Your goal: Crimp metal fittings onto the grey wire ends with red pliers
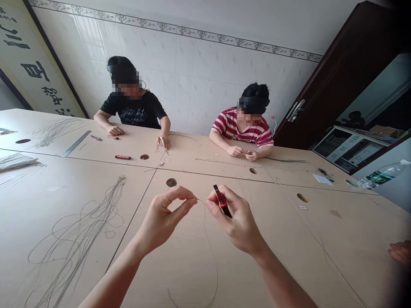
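Note:
My left hand (167, 214) is raised over the wooden table (289, 248), thumb and forefinger pinched on the end of a thin grey cord (210, 248). The cord droops from the pinch and trails down toward the table's near edge. A few centimetres to the right, my right hand (236, 218) is closed around a small red and black tool (222, 201), which sticks up between its fingers near the cord's end.
A bundle of thin cords (80, 239) lies spread on the table to my left. Two other people sit at the far side, hands on small parts. Round holes (171, 182) dot the tabletop. A plastic bottle (382, 175) lies at the right edge, beside a dark door.

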A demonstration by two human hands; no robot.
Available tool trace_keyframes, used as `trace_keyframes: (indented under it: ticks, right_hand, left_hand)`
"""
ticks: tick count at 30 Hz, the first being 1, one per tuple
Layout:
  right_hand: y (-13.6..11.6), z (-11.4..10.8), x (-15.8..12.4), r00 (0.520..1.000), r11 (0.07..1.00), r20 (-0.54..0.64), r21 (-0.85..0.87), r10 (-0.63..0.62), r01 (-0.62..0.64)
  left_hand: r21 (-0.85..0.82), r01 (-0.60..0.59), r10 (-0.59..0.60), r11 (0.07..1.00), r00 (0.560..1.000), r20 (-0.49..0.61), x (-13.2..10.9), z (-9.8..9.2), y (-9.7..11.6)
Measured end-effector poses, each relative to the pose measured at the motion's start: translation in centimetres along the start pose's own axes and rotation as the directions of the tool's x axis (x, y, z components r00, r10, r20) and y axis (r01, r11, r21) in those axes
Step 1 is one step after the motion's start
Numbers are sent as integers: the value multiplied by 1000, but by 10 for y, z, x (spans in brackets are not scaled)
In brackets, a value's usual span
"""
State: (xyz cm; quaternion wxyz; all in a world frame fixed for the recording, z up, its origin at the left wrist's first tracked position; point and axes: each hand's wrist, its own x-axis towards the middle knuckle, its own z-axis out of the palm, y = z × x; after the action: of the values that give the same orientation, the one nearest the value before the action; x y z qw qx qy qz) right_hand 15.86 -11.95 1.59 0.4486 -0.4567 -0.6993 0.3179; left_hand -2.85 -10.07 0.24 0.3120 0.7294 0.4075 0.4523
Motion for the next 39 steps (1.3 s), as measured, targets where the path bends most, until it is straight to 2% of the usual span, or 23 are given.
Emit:
trace_keyframes:
  ticks: [5,10,18,39]
  right_hand:
    - [-7,0,-5,990,992,97,73,98,-106]
    - [-9,1,-4,986,986,101,82,134,-143]
    - [-10,-1,-4,985,986,92,57,148,-154]
    - [-8,-6,2,960,978,216,66,180,-199]
  left_hand:
    - [-48,-184,181,982,982,-56,-1,3,-2]
    - [-40,-282,280,959,958,-56,-1,5,-3]
    - [-8,-358,357,934,933,-50,-2,4,-6]
    - [136,-451,450,882,892,36,-2,-2,-7]
